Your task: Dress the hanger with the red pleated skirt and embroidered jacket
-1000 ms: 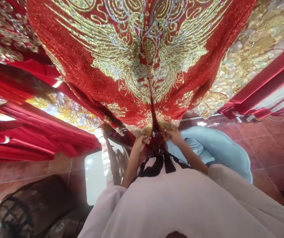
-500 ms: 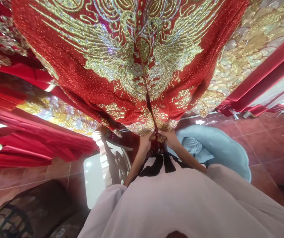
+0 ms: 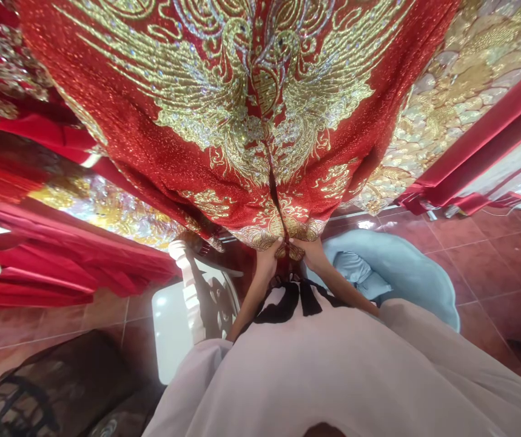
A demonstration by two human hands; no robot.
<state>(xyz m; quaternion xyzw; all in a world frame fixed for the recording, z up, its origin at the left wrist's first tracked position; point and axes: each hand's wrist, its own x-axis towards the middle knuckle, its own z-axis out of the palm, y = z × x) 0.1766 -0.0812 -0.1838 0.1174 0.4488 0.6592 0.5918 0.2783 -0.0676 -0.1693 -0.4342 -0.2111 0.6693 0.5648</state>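
Note:
A red glittering jacket (image 3: 151,133) with gold and silver bird embroidery hangs spread out before me. A slit runs down its middle, parted a little above the hem. My left hand (image 3: 268,254) grips the left front edge at the hem, thumb on top of the gold-embroidered border. Opposite it, my right hand (image 3: 307,250) pinches the right front edge the same way. The two thumbs lie close together on either side of the slit. The other fingers are hidden beneath the cloth.
To the left stands a white chair (image 3: 169,328); to the right a light blue padded seat (image 3: 428,273) with a blue cushion. Red drapes (image 3: 60,267) and other sequinned garments (image 3: 460,91) hang on both sides. A dark bag (image 3: 69,382) rests on the tiled floor (image 3: 510,261).
Both hands keep their hold at the jacket's hem. The view has shifted very slightly; otherwise nothing has visibly moved.

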